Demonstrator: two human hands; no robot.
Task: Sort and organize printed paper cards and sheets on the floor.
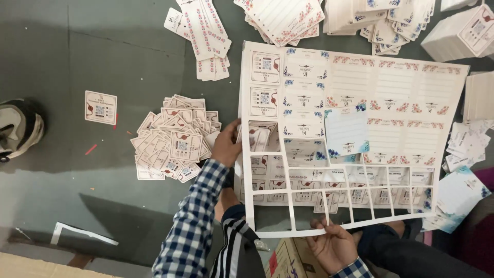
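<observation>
A large white die-cut card sheet [360,92] printed with small floral labels lies before me; its lower rows are punched out, leaving an open white lattice [288,193]. My left hand [226,144] grips the sheet's left edge, fingers curled around it. My right hand [332,242] pinches the lattice's bottom strip near its middle. A loose blue-flowered card [346,132] rests on top of the sheet. More printed sheets show through the lattice holes.
A heap of small square cards [172,141] lies left of the sheet, one single card [101,107] farther left. Long floral tags [206,31] and card stacks [463,31] sit along the top. A shoe [18,128] is at the far left, a white offcut [82,232] lower left.
</observation>
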